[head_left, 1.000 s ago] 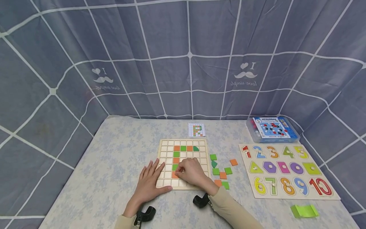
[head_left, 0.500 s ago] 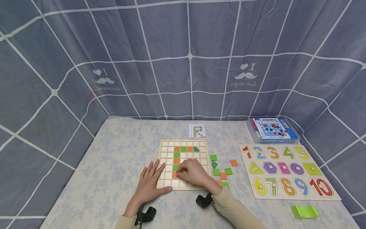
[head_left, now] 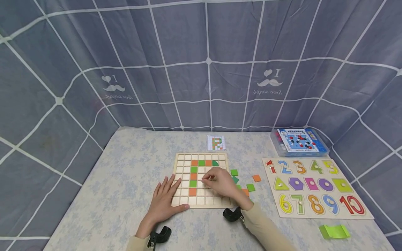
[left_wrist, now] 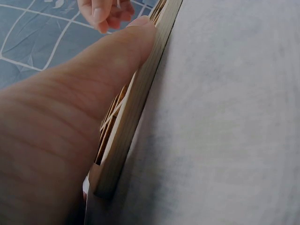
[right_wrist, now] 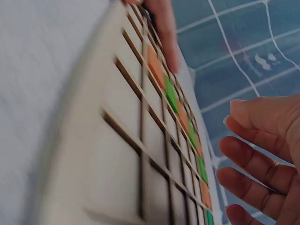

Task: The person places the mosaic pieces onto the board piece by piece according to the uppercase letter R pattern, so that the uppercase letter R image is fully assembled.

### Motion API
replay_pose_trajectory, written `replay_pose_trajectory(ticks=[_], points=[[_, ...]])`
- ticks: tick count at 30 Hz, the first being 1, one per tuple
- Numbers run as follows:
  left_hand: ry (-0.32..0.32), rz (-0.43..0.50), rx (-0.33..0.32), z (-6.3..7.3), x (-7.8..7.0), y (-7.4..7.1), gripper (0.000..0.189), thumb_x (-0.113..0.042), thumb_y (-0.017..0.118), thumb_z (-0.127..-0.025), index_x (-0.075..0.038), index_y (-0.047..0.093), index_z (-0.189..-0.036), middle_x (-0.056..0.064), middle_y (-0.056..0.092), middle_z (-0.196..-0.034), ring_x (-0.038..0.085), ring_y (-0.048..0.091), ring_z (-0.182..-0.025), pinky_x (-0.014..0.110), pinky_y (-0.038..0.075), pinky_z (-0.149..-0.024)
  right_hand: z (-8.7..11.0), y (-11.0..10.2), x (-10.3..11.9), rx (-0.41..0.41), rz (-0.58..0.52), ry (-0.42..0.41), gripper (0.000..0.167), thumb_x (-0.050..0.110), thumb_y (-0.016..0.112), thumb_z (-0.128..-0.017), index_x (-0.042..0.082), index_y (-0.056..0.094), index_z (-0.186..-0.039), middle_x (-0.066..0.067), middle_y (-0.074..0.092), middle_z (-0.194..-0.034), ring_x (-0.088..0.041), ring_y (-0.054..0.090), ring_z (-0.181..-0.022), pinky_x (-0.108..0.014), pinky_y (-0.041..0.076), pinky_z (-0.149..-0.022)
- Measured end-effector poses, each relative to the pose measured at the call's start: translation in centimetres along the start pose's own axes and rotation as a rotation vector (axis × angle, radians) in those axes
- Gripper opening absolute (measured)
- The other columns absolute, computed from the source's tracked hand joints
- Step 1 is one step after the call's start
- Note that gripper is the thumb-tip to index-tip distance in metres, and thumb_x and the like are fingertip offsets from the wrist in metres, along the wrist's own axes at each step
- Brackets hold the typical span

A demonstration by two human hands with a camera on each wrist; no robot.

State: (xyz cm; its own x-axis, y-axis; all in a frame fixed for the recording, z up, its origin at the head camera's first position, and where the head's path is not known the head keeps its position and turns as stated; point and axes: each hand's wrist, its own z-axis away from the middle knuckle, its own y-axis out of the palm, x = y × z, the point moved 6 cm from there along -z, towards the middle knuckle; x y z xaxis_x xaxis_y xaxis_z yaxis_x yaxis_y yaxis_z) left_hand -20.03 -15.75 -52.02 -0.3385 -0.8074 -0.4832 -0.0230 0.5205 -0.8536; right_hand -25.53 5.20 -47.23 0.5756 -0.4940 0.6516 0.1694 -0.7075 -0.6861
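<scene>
A wooden grid board [head_left: 183, 200] lies on the table. Orange and green tiles [head_left: 192, 183] fill a column of its cells and part of a row near the top, where a dark green rounded piece [head_left: 215, 163] ends the row. My left hand [head_left: 163, 200] rests with spread fingers on the board's left and near edges; the left wrist view shows its thumb [left_wrist: 117, 54] along the rim. Above the board's right half hovers my right hand [head_left: 221, 182], fingers loosely bent. In the right wrist view its fingers [right_wrist: 253, 159] hold nothing visible.
Loose tiles [head_left: 250, 187] lie right of the board, some hidden by the right hand. A pattern card [head_left: 216, 143] sits behind it. Further right are a number puzzle [head_left: 317, 186], a plastic case [head_left: 299, 142] and a green block [head_left: 334, 231].
My right hand has left the lowest orange tile in the column and moved right and up, uncovering that tile. The left hand stays in place.
</scene>
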Motion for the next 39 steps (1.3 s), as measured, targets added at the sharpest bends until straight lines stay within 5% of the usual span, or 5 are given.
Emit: replay_pose_trajectory(ticks=[17,29,39], points=[[-0.011,0.005,0.003,0.1,0.2,0.0,0.098,-0.065,0.067,-0.074,-0.014,0.033,-0.150,0.013,0.019,-0.156,0.038,0.009,-0.141,0.057,0.006,-0.108,0.6,-6.6,-4.4,-0.113,0.054,0.181,0.019,0.022,0.076,-0.083,0.012,0.075,-0.098,0.004,0.067,-0.097,-0.018,0.057,-0.086,-0.035,0.046,-0.068],[-0.013,0.007,0.011,0.1,0.3,0.0,0.098,-0.065,0.067,-0.074,-0.013,0.033,-0.150,0.012,0.018,-0.156,0.038,0.009,-0.141,0.057,0.006,-0.109,1.7,-8.1,-7.4,-0.108,0.083,0.295,0.022,0.022,0.076,-0.083,0.010,0.074,-0.101,-0.002,0.067,-0.102,-0.024,0.057,-0.093,-0.041,0.047,-0.076],[0.006,-0.005,-0.002,0.1,0.2,0.1,0.097,-0.065,0.067,-0.074,-0.014,0.034,-0.149,0.012,0.019,-0.156,0.038,0.010,-0.141,0.057,0.007,-0.108,2.1,-8.2,-8.4,-0.097,0.101,0.305,0.020,0.020,0.077,-0.081,0.009,0.074,-0.097,-0.005,0.067,-0.102,-0.026,0.058,-0.093,-0.042,0.047,-0.076]])
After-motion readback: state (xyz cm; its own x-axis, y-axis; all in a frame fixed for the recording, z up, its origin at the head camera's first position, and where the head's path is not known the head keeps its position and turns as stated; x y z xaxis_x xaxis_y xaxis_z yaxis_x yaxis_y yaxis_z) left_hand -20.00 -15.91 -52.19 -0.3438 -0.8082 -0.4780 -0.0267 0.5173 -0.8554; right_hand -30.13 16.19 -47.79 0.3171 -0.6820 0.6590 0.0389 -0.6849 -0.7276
